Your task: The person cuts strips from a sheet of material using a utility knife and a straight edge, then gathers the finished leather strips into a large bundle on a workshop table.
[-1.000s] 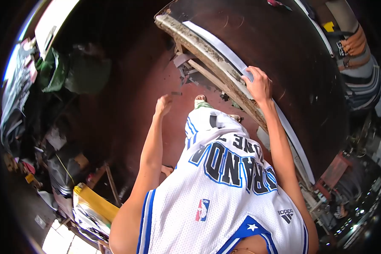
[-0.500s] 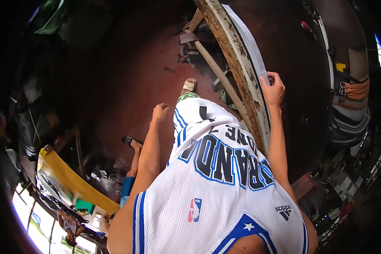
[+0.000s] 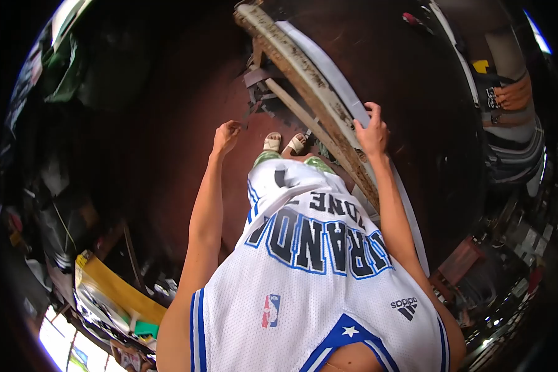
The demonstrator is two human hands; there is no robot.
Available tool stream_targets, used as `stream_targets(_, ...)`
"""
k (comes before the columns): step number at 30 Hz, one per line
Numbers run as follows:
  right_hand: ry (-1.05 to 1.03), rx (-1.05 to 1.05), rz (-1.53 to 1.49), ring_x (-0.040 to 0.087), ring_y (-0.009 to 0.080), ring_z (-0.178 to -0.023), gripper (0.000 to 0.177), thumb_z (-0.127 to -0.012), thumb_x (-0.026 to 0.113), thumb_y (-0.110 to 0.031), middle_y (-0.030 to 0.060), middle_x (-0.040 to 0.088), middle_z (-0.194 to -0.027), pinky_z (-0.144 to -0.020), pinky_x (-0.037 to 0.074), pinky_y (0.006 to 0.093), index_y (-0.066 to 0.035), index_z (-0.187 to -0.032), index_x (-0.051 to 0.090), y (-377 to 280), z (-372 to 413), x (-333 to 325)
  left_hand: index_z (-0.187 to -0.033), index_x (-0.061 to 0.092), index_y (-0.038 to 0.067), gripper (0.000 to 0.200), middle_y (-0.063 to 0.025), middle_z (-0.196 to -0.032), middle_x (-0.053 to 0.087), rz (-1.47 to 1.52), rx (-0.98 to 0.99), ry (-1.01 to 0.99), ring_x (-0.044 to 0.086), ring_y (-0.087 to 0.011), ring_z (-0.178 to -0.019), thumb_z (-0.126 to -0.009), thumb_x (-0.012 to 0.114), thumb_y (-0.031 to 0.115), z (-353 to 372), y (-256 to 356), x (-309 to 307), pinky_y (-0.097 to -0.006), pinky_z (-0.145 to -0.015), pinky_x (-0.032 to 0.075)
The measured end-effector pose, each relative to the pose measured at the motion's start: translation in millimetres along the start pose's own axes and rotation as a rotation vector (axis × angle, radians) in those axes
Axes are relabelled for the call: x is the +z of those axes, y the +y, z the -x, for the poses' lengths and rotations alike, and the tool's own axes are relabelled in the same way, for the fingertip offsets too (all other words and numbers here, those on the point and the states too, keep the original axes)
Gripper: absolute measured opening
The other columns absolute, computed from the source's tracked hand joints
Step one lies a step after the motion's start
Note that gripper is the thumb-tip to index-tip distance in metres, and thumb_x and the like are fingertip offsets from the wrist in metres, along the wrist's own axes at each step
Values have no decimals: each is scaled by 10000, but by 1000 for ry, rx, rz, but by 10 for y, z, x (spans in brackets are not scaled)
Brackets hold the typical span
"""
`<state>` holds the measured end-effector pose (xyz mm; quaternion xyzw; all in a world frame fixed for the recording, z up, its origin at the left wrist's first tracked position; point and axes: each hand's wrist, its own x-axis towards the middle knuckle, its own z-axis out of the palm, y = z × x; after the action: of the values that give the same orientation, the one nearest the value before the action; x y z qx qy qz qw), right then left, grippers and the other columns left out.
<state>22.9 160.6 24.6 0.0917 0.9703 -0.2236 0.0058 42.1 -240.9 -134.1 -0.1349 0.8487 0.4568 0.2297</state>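
My right hand (image 3: 372,134) is at the edge of a long white strip (image 3: 328,68), thumb on its face and fingers bent over its outer side. The strip runs along the worn wooden bench (image 3: 304,77), and its lower part (image 3: 413,226) reaches down past my forearm. On the other side of the bench, my left hand (image 3: 227,136) hangs over the reddish floor with its fingers curled together. A small dark scrap shows near those fingertips; I cannot tell whether they pinch it.
Dark scraps (image 3: 263,102) lie on the floor by a slanting wooden brace (image 3: 316,127). My sandalled feet (image 3: 283,142) stand beside the bench. A yellow-edged table (image 3: 121,288) is at the lower left, and stacked folded material (image 3: 511,149) stands at the right.
The view has shifted, so the bench and strip sit further left. My right hand stays at the strip. My left hand has reached further forward, and both feet show now.
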Motion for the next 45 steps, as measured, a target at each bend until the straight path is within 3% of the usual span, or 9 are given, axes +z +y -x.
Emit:
stream_targets(6, 42, -22, -79, 659, 369, -991, 573, -772, 746, -106, 121, 673, -1117, -812, 534, 500, -191, -1267, 468, -46, 93, 68, -1079, 706, 38, 179, -46, -879, 718, 328, 305, 362, 660, -99, -747, -947, 605, 106, -410, 860, -444, -256, -665, 522)
stream_targets(13, 76, -108, -177, 610, 366, -1046, 761, -724, 779, -107, 161, 605, -1201, -864, 518, 451, -98, -1388, 408, -385, 381, -12, -1110, 698, 60, 255, -51, -920, 735, 390, 868, 302, 685, -151, -844, -893, 575, 6, -795, 3262, -464, -287, -759, 523)
stream_targets(16, 65, -124, -212, 593, 377, -1049, 914, -694, 837, -185, 182, 584, -1193, -907, 485, 440, -80, -1456, 345, -655, 512, -150, -1105, 681, 89, 261, -132, -1069, 698, -25, 986, 153, 675, -313, -992, -867, 589, 36, -937, 4228, -36, -349, -832, 527)
stream_targets(23, 292, -31, -326, 605, 352, -1107, 601, -763, 797, -155, 181, 616, -1226, -954, 483, 418, -33, -1295, 545, -781, 873, -504, -1368, 470, 181, 450, -116, -1310, 512, -786, 1172, 156, 548, -339, -1164, -923, 537, 193, -2118, 5268, 991, -525, -898, 472)
stream_targets(30, 448, 312, -365, 651, 341, -1011, 348, -824, 728, -65, 182, 654, -1126, -877, 532, 384, -14, -1152, 623, -405, 1293, -727, -1219, 498, 105, 355, -170, -1051, 640, -1045, 1060, 337, 651, -309, -992, -902, 576, 244, -2386, 5300, 1385, -483, -798, 507)
stream_targets(34, 398, 296, -359, 656, 333, -991, 211, -858, 693, -69, 155, 658, -1127, -869, 531, 381, -11, -1059, 658, -279, 1170, -798, -1215, 533, 25, 391, -265, -1039, 659, -369, 701, -16, 667, -385, -968, -940, 525, 304, -1617, 5133, 1032, -460, -832, 526)
stream_targets(40, 326, -11, -438, 655, 312, -956, 189, -836, 713, -103, 107, 675, -1058, -846, 520, 404, -45, -1011, 673, -522, 693, -731, -1340, 464, 29, 450, -53, -854, 625, -19, 613, -121, 523, -84, -665, -937, 627, 144, -290, 4232, 0, -243, -581, 450)
stream_targets(44, 232, -141, -367, 652, 288, -949, 217, -788, 745, -103, 88, 664, -1049, -843, 527, 393, -44, -986, 677, -675, 628, -683, -1292, 514, 37, 378, -72, -831, 638, 41, 449, -46, 566, -116, -707, -934, 593, 130, 455, 3640, -485, -278, -646, 465)
stream_targets(45, 212, -190, -337, 650, 279, -955, 228, -772, 754, -105, 81, 659, -1057, -844, 529, 387, -47, -980, 679, -742, 633, -638, -1283, 522, 56, 346, 13, -749, 570, 77, 404, -38, 462, -32, -597, -955, 593, 137, 687, 3586, -596, -212, -512, 383)
